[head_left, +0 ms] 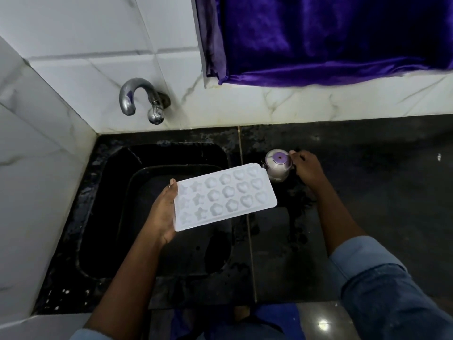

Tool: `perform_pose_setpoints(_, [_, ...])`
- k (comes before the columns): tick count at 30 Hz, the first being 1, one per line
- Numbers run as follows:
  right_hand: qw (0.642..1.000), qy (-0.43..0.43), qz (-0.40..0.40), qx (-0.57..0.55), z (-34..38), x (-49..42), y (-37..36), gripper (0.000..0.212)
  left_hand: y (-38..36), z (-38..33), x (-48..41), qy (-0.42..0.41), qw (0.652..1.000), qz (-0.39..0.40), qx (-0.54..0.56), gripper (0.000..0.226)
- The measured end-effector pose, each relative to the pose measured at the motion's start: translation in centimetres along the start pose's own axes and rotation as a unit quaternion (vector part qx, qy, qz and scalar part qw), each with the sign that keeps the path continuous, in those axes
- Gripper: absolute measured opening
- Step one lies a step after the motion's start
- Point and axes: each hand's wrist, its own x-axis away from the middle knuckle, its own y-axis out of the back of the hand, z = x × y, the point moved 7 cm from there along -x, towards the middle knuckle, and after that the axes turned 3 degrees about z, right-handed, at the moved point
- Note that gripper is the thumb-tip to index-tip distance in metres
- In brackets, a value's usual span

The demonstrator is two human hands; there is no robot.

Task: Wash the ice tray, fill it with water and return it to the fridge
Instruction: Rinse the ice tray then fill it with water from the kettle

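Head view: left hand (163,212) grips the tray (225,197) by its short end; right hand (306,168) pinches a jar (278,168). Tray looks light, stiff and probably slippery when wet; hold both ends.

- A home kitchen is indicated.
- A black sink (110,192) is set into a dark stone counter (380,192).
- A metal tap (137,96) is mounted on a white tiled wall (98,33).
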Motion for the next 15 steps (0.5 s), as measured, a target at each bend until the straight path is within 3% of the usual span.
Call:
perform_pose_setpoints(6, [0.998, 0.017, 0.025, -0.061, -0.8, 0.3, -0.5, 0.058, -0.9, 0.5, 0.0, 0.029, 0.999, 0.04, 0.013, 0.067])
perform_pose_setpoints(15, [0.981, -0.027, 0.07, -0.182, -1.4, 0.6, -1.6, 0.046, -1.1, 1.2, 0.9, 0.079, 0.993, 0.054, 0.063, 0.075])
